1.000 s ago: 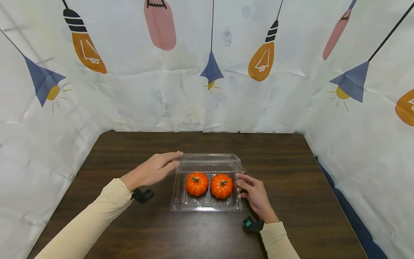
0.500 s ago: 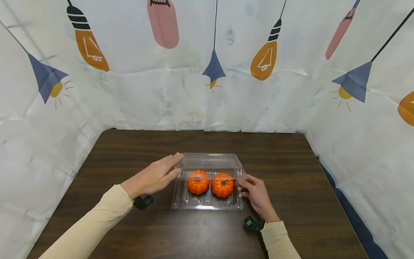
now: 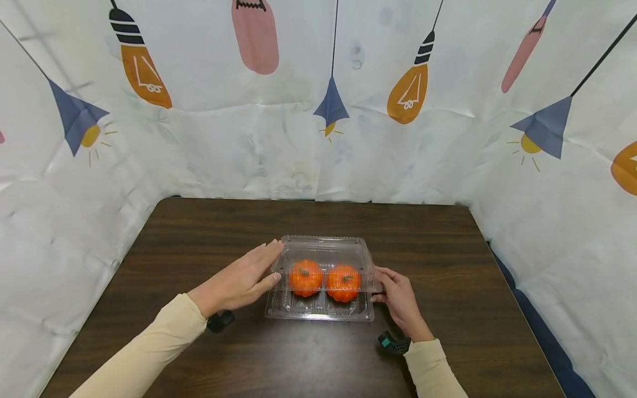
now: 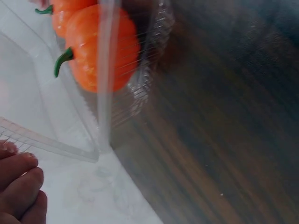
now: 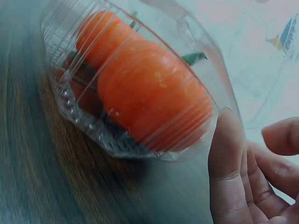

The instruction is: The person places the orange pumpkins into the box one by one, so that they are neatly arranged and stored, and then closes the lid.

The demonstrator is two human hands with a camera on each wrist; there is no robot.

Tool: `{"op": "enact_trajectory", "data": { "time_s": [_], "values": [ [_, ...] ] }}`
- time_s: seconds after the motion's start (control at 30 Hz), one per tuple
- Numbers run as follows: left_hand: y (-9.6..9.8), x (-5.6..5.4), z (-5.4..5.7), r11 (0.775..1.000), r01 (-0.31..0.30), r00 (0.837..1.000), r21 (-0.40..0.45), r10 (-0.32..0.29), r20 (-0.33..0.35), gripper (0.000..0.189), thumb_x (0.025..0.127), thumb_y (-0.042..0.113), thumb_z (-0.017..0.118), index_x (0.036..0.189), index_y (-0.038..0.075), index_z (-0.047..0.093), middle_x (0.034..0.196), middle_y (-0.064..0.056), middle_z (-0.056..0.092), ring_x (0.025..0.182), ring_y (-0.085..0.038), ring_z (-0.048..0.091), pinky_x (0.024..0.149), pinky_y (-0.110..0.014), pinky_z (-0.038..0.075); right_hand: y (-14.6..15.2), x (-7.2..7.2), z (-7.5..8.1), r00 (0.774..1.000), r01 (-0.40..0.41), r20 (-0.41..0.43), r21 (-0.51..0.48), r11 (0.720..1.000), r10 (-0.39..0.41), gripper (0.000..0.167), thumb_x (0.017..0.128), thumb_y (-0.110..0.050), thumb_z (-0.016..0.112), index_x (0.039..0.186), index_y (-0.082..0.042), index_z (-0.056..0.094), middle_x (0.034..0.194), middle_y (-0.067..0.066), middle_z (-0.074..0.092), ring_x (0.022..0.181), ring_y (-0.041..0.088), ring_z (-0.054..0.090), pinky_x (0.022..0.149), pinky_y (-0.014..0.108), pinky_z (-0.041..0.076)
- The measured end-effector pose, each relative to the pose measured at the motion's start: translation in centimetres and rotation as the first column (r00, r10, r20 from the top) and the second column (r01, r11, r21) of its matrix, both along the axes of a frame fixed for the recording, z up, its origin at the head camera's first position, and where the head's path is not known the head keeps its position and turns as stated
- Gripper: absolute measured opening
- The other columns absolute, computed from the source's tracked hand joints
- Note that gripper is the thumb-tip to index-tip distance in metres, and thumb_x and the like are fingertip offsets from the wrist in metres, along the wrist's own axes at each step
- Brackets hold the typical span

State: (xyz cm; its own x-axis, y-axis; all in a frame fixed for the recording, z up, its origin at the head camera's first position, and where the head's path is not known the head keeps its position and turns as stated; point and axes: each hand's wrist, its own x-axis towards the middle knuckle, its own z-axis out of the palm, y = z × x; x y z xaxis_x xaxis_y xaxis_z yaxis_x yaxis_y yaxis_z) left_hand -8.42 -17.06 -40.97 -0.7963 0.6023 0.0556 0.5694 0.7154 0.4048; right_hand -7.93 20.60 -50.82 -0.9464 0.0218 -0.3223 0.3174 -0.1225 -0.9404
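A clear plastic hinged container [image 3: 320, 313] lies on the table with two small orange pumpkins, the left pumpkin [image 3: 306, 277] and the right pumpkin [image 3: 343, 283], side by side in its base. Its lid [image 3: 323, 246] tilts forward over them, its front edge still raised above the base. My left hand [image 3: 244, 279] lies along the lid's left side, fingers straight and touching it. At the right edge my right hand [image 3: 400, 298] touches the container with relaxed fingers. In the right wrist view, the thumb [image 5: 227, 154] is against the plastic wall, apart from the index finger.
The dark wooden table [image 3: 224, 354] surrounds the container. White fabric [image 3: 224, 149] printed with lamps and bulbs hangs behind it and along both sides. Each wrist wears a small black camera, such as the right camera [image 3: 394, 344].
The lid has swung down and forward, from standing behind the pumpkins to covering them from above. My left hand has followed it forward; my right hand stays at the right edge.
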Motion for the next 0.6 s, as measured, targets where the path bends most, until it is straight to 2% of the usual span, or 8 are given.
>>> {"op": "enact_trajectory", "data": {
  "time_s": [0.13, 0.3, 0.47, 0.6],
  "values": [
    [0.1, 0.5, -0.7, 0.998, 0.036, 0.992, -0.058, -0.043, -0.118, 0.069, 0.108, 0.038, 0.053, 0.159, -0.002, 0.034, 0.166, -0.022, 0.036, 0.155, -0.040, 0.037, 0.125, -0.058, 0.034, 0.6, 0.1, 0.0, 1.000, -0.011, -0.006, 0.023, 1.000, 0.011, 0.037, 0.107, -0.027, 0.057, 0.129, 0.001, 0.068, 0.103, -0.001, 0.069, 0.078, 0.015, 0.062, 0.061, 0.026, 0.062],
    [0.5, 1.1, -1.5, 0.989, 0.068, 0.963, -0.133, -0.100, -0.249, 0.069, 0.106, 0.041, 0.054, 0.155, -0.006, 0.040, 0.163, -0.025, 0.040, 0.153, -0.037, 0.040, 0.126, -0.053, 0.035, 1.1, 0.0, 0.2, 0.999, -0.051, -0.004, 0.050, 0.997, 0.052, 0.041, 0.107, -0.035, 0.056, 0.123, 0.001, 0.069, 0.092, -0.001, 0.066, 0.072, 0.015, 0.060, 0.061, 0.027, 0.063],
    [0.5, 1.4, -2.2, 0.987, 0.076, 0.939, -0.143, -0.119, -0.323, 0.070, 0.108, 0.046, 0.050, 0.153, -0.008, 0.043, 0.161, -0.026, 0.043, 0.152, -0.038, 0.043, 0.125, -0.053, 0.037, 1.5, 0.0, 0.3, 0.995, -0.096, -0.006, 0.078, 0.992, 0.096, 0.049, 0.107, -0.044, 0.055, 0.120, 0.001, 0.069, 0.089, -0.001, 0.067, 0.073, 0.016, 0.062, 0.062, 0.028, 0.062],
    [0.6, 1.6, -3.0, 0.988, 0.075, 0.921, -0.134, -0.120, -0.371, 0.071, 0.108, 0.048, 0.048, 0.152, -0.008, 0.045, 0.159, -0.027, 0.046, 0.151, -0.038, 0.044, 0.123, -0.054, 0.039, 1.6, 0.2, 0.4, 0.993, -0.116, 0.003, 0.104, 0.988, 0.116, 0.050, 0.106, -0.047, 0.055, 0.111, 0.001, 0.069, 0.087, 0.001, 0.065, 0.072, 0.016, 0.061, 0.059, 0.029, 0.061]
  ]
}}
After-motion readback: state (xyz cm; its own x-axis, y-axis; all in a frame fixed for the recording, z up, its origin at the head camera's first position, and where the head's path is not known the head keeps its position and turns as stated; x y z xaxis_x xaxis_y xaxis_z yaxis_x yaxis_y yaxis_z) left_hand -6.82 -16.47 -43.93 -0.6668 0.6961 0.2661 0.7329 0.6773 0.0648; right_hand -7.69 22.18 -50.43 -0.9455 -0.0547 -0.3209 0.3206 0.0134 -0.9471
